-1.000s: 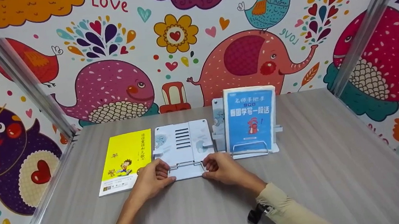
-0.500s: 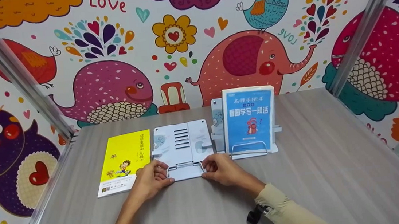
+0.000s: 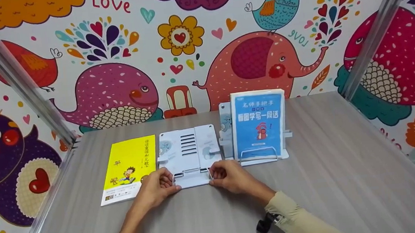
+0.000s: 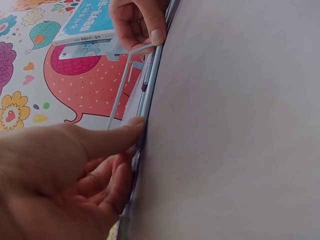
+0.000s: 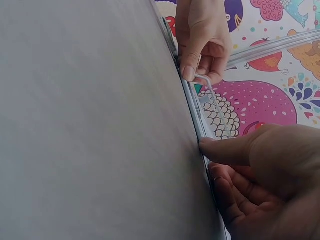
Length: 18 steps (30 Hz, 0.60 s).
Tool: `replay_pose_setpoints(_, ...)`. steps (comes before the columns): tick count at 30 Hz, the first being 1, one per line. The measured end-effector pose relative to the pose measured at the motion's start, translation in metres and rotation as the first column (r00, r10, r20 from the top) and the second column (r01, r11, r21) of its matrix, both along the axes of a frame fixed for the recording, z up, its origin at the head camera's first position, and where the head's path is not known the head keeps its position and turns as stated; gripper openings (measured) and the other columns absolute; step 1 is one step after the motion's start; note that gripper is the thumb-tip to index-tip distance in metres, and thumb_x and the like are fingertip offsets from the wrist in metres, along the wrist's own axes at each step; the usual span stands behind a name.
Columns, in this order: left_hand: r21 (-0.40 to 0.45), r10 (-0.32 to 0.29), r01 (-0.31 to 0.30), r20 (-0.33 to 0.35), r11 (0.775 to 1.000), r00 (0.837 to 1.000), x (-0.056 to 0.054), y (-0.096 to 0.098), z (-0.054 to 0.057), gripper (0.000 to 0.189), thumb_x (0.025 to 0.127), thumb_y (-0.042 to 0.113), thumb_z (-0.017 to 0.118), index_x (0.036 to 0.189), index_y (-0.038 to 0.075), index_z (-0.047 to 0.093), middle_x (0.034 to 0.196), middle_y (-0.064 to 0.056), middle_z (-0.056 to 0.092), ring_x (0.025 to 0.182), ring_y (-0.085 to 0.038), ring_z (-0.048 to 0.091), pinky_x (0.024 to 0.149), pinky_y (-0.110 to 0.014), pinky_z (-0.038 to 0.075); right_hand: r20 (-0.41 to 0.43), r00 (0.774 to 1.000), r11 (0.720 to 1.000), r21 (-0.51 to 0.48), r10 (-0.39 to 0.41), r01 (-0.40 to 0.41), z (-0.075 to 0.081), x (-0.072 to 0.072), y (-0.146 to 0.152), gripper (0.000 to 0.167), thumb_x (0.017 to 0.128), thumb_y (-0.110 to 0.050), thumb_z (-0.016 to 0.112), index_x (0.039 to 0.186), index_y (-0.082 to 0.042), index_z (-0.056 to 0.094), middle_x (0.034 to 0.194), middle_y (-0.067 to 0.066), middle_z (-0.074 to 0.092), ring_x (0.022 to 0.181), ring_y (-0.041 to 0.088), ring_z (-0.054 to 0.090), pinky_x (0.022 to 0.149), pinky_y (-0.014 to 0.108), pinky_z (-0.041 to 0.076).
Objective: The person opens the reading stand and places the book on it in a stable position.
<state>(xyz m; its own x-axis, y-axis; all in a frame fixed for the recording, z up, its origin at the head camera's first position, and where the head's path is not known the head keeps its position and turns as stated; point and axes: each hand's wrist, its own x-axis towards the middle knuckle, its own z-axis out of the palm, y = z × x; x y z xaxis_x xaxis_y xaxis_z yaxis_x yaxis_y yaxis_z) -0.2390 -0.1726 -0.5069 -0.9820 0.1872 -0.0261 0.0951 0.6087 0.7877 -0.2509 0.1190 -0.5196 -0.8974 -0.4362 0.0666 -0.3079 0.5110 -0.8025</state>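
Note:
A white book stand (image 3: 188, 148) with several dark slots lies flat on the table. Its wire page holder (image 4: 121, 87) is raised off the front plate in the left wrist view. My left hand (image 3: 159, 184) grips the stand's front left corner, thumb at the front edge and fingers curled beside the wire. At the front right corner my right hand (image 3: 232, 175) holds the stand the same way, as the right wrist view also shows. The curled fingers partly hide where the wire meets the plate.
Left of the stand lies a yellow book (image 3: 130, 165), close to my left hand. A blue book (image 3: 259, 126) stands upright on a second book stand (image 3: 226, 130) to the right. Behind the table (image 3: 334, 165) is a wall with cartoon animals.
The wire page holder has tilted up from the front plate, between my hands. Both hands have stayed almost in place; the whole view has shifted slightly.

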Motion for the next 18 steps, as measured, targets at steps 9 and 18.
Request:
replay_pose_setpoints(9,0.002,-0.084,0.084,-0.02,0.996,0.996,-0.0004,-0.0069,0.0007,0.031,0.087,0.015,0.092,0.095,0.01,0.063,0.085,-0.003,0.065,0.076,-0.016,0.059,0.067,-0.02,0.046,-0.02,1.0,1.0,-0.008,0.0,0.0,0.0008,0.0024,-0.0017,0.01,0.091,-0.008,0.086,0.096,-0.01,0.078,0.082,-0.002,0.068,0.075,0.008,0.06,0.066,0.02,0.05)
replay_pose_setpoints(18,-0.019,-0.124,0.124,-0.026,0.992,0.992,-0.0013,-0.0099,0.002,0.03,0.087,0.017,0.092,0.093,0.012,0.063,0.085,-0.002,0.064,0.078,-0.016,0.059,0.069,-0.02,0.045,-0.036,0.999,1.0,0.004,-0.009,0.009,0.0018,0.0049,-0.0022,0.01,0.091,-0.008,0.087,0.1,-0.012,0.083,0.082,-0.006,0.071,0.075,0.005,0.06,0.067,0.02,0.052)
